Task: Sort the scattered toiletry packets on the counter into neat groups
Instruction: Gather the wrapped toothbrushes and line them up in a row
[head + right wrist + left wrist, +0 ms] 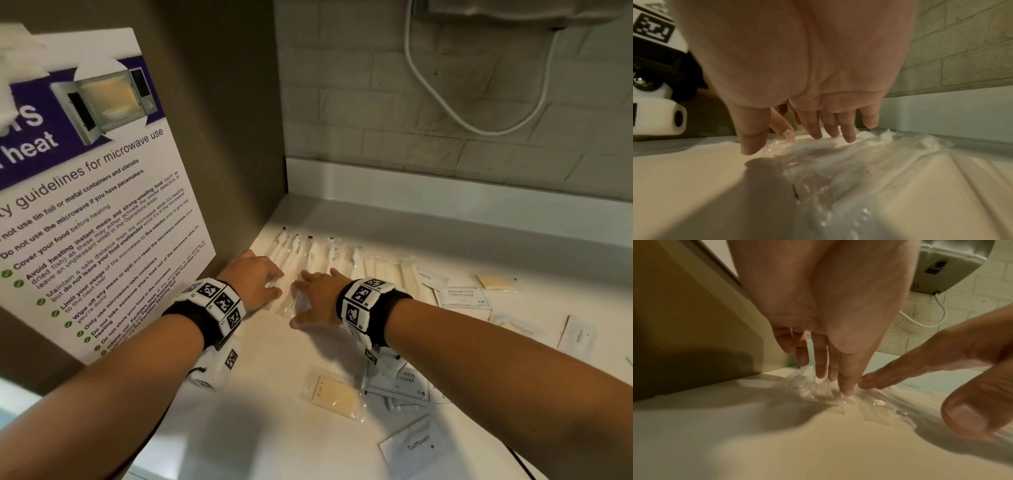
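A row of toothbrush packets (301, 253) is laid side by side at the back-left corner of the worktop (274, 428), close to the side wall, prob. so that one kind is kept together and squared up as a group. Just right of them, comb packets (394, 270) are lined up the same way. Other packets are seen loose nearer the front & right: a soap packet (334, 397), shampoo sachets (462, 296), a toothpaste sachet (416, 445); these look not yet sorted.

Both forearms are reached forward, palms down. The left hand (255, 282) is spread flat on the near ends of the clear wrappers, fingers (846, 386) straight & pressing, nothing gripped. The right hand (317, 298) is laid beside it, fingers (849, 134) extended onto the plastic, thumb apart, also released, not grasping. Judged from this, the row is being nudged/evened out w/ flat fingers, not lifted.
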### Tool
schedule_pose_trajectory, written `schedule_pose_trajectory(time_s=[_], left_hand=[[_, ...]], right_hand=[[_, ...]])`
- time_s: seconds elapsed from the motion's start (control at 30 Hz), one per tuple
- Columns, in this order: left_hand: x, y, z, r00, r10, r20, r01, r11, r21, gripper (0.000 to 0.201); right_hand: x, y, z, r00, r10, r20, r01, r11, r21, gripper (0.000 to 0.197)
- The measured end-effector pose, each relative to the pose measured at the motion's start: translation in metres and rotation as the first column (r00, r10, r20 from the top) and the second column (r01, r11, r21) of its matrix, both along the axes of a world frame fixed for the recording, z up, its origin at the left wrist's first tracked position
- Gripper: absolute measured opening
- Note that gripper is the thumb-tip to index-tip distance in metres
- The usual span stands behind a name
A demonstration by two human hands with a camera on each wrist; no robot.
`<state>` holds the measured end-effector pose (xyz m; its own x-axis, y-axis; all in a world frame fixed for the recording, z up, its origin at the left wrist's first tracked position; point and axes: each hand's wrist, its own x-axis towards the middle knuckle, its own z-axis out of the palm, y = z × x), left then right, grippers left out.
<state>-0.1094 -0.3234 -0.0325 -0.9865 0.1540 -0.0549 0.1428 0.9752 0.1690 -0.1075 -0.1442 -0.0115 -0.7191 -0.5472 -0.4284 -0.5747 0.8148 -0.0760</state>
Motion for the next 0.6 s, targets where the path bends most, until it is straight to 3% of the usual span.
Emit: schedule_pose_trajectory(time_s=[0.2,0.37,0.47,0.6], left_hand=[[-0.002,-0.001,-0.002,0.999,0.031,-0.033,-0.029,0.997,0.069,0.040],[0.001,0.016,0.009,0.993,-0.029,-0.119,0.054,0.974,0.219,0.029],[0.002,0.053,0.016,0.984,-0.145,-0.107,0.165,0.961,0.223,0.029],[0.007,0.115,0.016,0.947,-0.317,-0.049,0.321,0.943,0.092,0.033]], right_hand=[[0.002,0.009,0.005,0.999,-0.008,-0.045,0.002,0.994,-0.112,0.085],[0.003,0.058,0.022,0.987,-0.139,-0.082,0.118,0.968,-0.221,0.067],[0.004,0.102,0.025,0.968,-0.242,-0.064,0.226,0.956,-0.186,0.050],[0.013,0.145,0.020,0.965,-0.261,-0.011,0.260,0.964,-0.047,0.043]])
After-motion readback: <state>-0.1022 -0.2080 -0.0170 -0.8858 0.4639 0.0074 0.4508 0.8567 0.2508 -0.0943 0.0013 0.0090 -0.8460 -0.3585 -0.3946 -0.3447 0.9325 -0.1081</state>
